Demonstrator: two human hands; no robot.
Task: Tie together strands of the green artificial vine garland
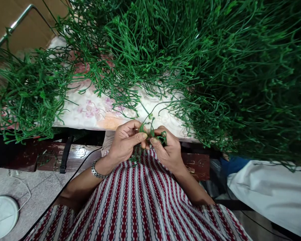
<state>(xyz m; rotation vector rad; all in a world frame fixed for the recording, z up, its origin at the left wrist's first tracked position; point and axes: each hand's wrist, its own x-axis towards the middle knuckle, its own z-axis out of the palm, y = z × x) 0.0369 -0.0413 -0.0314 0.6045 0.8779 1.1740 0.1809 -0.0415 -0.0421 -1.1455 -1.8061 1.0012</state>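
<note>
My left hand is closed, its thumb and fingers pinching thin green plastic-looking stems. Close beside it, my right hand pinches the same little cluster, with a curled green piece showing at its fingers. Both hands meet over my lap at the near edge of a cloth-covered surface. Some green strands hang below my fingers. The exact spot where the fingertips grip is partly hidden. Beyond my hands a large heap of similar green branched stems spreads over the flowered cloth.
A smaller pile of green stems hangs over the cloth's left edge. A dark red wooden bench lies below. White fabric is at right. A round white lidded container stands on the floor at left, near a black cord.
</note>
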